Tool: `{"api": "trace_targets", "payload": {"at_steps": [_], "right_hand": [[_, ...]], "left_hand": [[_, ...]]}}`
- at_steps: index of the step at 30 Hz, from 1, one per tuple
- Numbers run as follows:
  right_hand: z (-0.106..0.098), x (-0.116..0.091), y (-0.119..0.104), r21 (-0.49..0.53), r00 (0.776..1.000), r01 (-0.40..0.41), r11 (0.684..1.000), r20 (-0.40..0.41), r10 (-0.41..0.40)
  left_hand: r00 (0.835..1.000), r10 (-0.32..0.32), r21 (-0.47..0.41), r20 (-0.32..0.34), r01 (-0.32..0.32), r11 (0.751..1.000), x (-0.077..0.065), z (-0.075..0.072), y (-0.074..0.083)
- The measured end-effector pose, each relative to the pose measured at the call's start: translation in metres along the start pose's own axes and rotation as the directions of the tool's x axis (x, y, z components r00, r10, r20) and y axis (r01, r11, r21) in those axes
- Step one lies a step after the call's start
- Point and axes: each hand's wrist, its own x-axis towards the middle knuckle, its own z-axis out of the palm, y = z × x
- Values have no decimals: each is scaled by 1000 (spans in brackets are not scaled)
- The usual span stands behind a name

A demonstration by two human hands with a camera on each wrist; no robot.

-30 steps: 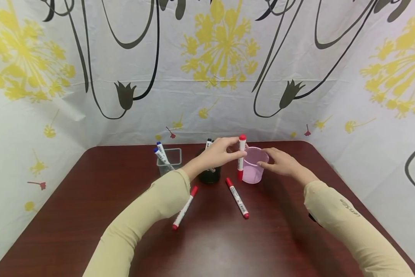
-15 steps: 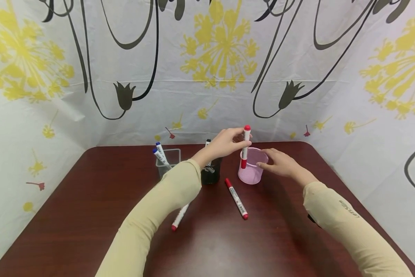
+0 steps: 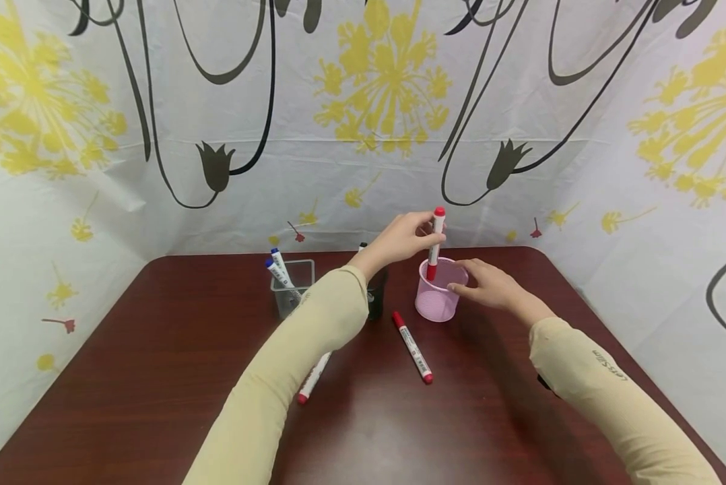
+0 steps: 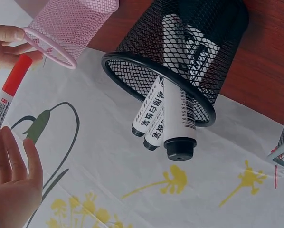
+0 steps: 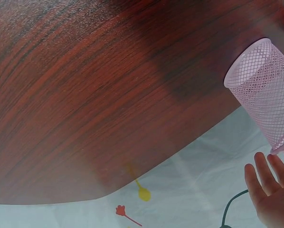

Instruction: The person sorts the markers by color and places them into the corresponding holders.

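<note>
My left hand (image 3: 407,236) pinches a red-capped whiteboard marker (image 3: 435,252) upright over the pink mesh pen cup (image 3: 436,304). The marker's lower red end overlaps the cup's mouth in the head view. In the left wrist view the marker (image 4: 0,110) stands between the fingers at the left edge. My right hand (image 3: 495,284) holds the pen cup at its rim, thumb in front and fingers behind. Two more red-capped markers lie on the table: one marker (image 3: 413,347) before the cups, another marker (image 3: 314,378) partly hidden by the left sleeve.
Left of the pink cup stands a black mesh pen cup (image 3: 375,296), mostly behind the left arm, with several black-capped markers (image 4: 180,114). A grey mesh holder (image 3: 283,303) with blue-capped markers (image 3: 281,272) stands further left. A patterned cloth rises behind the table.
My left hand has lifted the red marker and carried it right, from beside the pink cup to over its mouth. The right hand has stayed at the rim.
</note>
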Motion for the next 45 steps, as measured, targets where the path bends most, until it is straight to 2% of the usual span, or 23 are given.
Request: {"api": "trace_targets", "payload": {"at_steps": [7,17,26,35,45], "right_hand": [[-1,0,0,4,1000,-2,1000,6,2],[-1,0,-2,-6,1000,-3,1000,-5,3],[0,0,-2,-9,1000,15,1000,-10,-15],[-2,1,-3,-14,1000,21,1000,-12,-22],[0,-2,0,-17,1000,9,1000,-9,-9]], "left_hand": [[1000,-28,29,-4,28,999,9,4,-1],[999,-33,68,-4,33,997,21,12,1],[999,-36,79,1,35,996,24,19,-1],[999,-32,51,24,31,998,22,23,-5],[1000,-5,26,-12,6,1000,9,18,-9]]}}
